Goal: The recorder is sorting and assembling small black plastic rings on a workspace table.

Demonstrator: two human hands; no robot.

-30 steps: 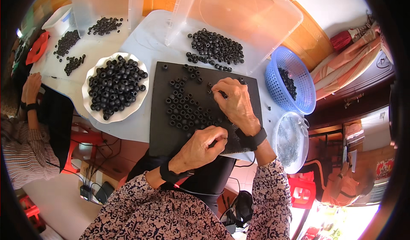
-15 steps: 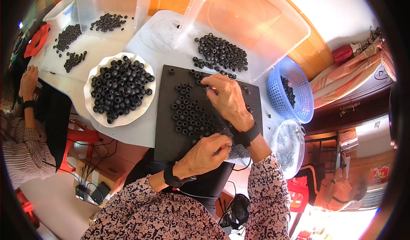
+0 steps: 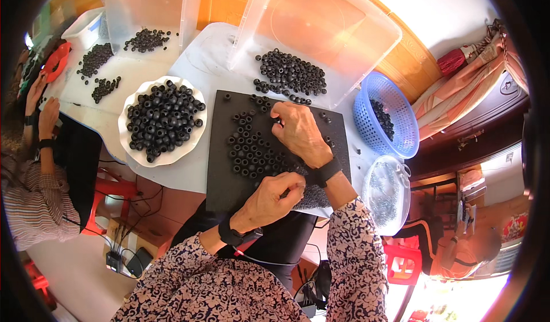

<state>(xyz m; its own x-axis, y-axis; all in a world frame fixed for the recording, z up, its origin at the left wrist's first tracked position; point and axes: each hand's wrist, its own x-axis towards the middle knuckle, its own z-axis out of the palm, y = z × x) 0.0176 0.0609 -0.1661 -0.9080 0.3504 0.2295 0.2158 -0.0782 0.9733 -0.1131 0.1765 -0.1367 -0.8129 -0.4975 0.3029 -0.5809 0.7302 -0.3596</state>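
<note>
On a black mat [image 3: 226,191] lie many black round beads [image 3: 246,156] with holes, most of them left of my right hand. My right hand [image 3: 302,134] hovers over the mat's upper part, thumb and forefinger bent together beside a few beads; whatever is between the tips is hidden. Lower down, near the mat's front edge, my left hand [image 3: 269,200] is closed in a pinch, and its contents are too small to make out. Beneath and right of it lies a dark speckled patch [image 3: 317,196]. To the left stands a white scalloped bowl [image 3: 127,145] heaped with larger-looking black beads [image 3: 163,119].
Behind the mat, a clear plastic bin [image 3: 326,30] lies on its side with beads spilling out. A blue perforated basket [image 3: 395,128] and a clear lidded tub [image 3: 385,199] stand at the right. At far left are a co-worker's hands [image 3: 48,117] and a red dish [image 3: 56,62].
The view has shifted slightly. My hands stay in nearly the same places, with the right fingers curled a little more. A co-worker's other hand now shows by the red dish.
</note>
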